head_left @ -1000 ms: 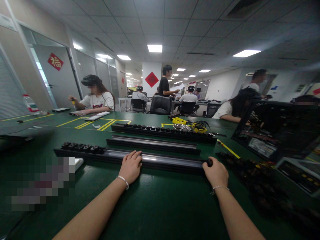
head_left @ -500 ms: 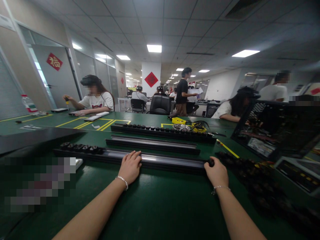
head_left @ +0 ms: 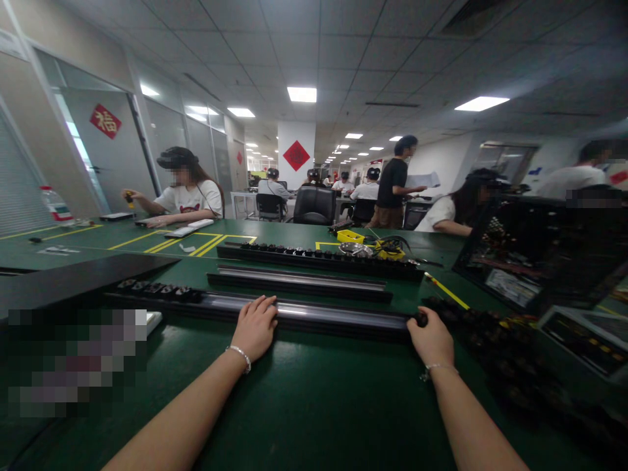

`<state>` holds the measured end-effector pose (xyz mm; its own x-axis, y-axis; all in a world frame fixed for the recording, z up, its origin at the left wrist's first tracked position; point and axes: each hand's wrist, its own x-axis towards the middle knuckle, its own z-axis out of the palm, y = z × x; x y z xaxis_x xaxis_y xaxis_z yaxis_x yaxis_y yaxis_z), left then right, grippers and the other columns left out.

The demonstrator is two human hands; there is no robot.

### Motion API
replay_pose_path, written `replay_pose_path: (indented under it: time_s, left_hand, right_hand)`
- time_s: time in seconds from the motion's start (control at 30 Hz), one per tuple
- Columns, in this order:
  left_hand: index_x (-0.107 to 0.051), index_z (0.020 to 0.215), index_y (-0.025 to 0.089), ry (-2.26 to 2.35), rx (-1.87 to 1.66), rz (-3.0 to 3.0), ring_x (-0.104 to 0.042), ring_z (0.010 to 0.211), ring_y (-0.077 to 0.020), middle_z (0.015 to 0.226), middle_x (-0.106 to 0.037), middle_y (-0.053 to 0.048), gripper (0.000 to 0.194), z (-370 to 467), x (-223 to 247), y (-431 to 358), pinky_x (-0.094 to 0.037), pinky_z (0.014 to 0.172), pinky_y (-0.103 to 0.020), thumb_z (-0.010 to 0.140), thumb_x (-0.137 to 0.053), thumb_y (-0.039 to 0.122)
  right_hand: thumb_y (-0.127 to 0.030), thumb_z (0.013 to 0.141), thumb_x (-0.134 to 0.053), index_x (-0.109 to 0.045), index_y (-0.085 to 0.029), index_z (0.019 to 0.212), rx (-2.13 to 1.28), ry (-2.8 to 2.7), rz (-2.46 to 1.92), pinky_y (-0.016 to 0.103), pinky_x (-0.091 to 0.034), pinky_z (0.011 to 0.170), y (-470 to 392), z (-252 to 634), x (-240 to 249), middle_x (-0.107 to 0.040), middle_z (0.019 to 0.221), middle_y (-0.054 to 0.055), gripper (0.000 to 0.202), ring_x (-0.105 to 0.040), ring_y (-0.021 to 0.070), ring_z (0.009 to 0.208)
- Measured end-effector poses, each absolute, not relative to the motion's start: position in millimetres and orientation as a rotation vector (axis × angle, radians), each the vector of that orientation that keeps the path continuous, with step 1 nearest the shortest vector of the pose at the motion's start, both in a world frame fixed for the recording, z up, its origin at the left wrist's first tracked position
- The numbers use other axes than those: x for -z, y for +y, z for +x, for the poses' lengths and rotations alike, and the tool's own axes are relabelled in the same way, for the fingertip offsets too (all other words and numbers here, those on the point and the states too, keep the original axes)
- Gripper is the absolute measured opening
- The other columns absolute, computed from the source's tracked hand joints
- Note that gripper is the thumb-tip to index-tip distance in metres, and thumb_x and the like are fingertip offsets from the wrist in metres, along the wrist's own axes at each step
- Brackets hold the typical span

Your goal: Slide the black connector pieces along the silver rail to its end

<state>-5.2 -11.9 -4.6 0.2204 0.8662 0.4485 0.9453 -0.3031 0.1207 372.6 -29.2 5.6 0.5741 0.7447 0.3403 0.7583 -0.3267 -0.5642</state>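
A long black rail (head_left: 338, 319) lies across the green table, with several small black parts (head_left: 154, 289) seated at its left end. My left hand (head_left: 255, 329) rests on the middle of this rail, fingers over its near edge and top. At the rail's right end, my right hand (head_left: 432, 337) pinches a small black part (head_left: 420, 318) between thumb and finger. Behind lies a shorter rail (head_left: 299, 281) with nothing seated in its channel. Farther back is another rail (head_left: 318, 257) lined with several black parts.
A dark pile of parts (head_left: 520, 373) spreads on the right, beside an open computer case (head_left: 520, 261) and a metal box (head_left: 583, 340). Yellow trays (head_left: 350, 237) stand behind the rails. A black panel (head_left: 73, 278) lies at left. People sit beyond the table.
My right hand has moved slightly to the right with the small black part. My left hand has stayed put. A standing person in the background has moved right.
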Motion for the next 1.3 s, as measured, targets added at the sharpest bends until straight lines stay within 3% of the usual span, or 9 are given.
replay_pose_path:
  time_s: [0.23, 0.8, 1.3]
  left_hand:
    - [-0.059, 0.092, 0.026, -1.742, 0.647, -2.302, -0.036, 0.125, -0.0216, 0.131, -0.049, 0.001, 0.021, -5.3, 5.8, -11.2, -0.027, 0.102, -0.044, 0.078, -0.045, 0.020]
    - [-0.060, 0.093, 0.027, -1.746, 0.654, -2.310, -0.036, 0.125, -0.0213, 0.131, -0.049, 0.002, 0.022, -5.9, 5.3, -11.6, -0.027, 0.102, -0.044, 0.078, -0.045, 0.021]
    - [-0.059, 0.092, 0.028, -1.750, 0.657, -2.313, -0.036, 0.125, -0.0211, 0.131, -0.049, 0.001, 0.022, -6.6, 6.0, -11.0, -0.027, 0.102, -0.044, 0.077, -0.046, 0.020]
  right_hand:
    - [-0.043, 0.071, -0.046, -0.050, -0.019, 0.118, -0.083, -1.103, -2.194, 0.035, -0.044, 0.080, -32.1, 374.1, -9.6, -0.062, 0.103, 0.010, 0.053, -0.059, 0.0262, 0.091]
    - [-0.043, 0.069, -0.047, -0.056, -0.020, 0.111, -0.044, -1.074, -2.153, 0.034, -0.046, 0.072, -30.4, 383.7, -6.0, -0.064, 0.093, 0.009, 0.049, -0.059, 0.0242, 0.080]
    - [-0.042, 0.066, -0.052, -0.059, -0.016, 0.108, -0.079, -0.832, -2.094, 0.036, -0.045, 0.074, -22.7, 436.2, 13.0, -0.062, 0.100, 0.012, 0.049, -0.058, 0.0257, 0.084]
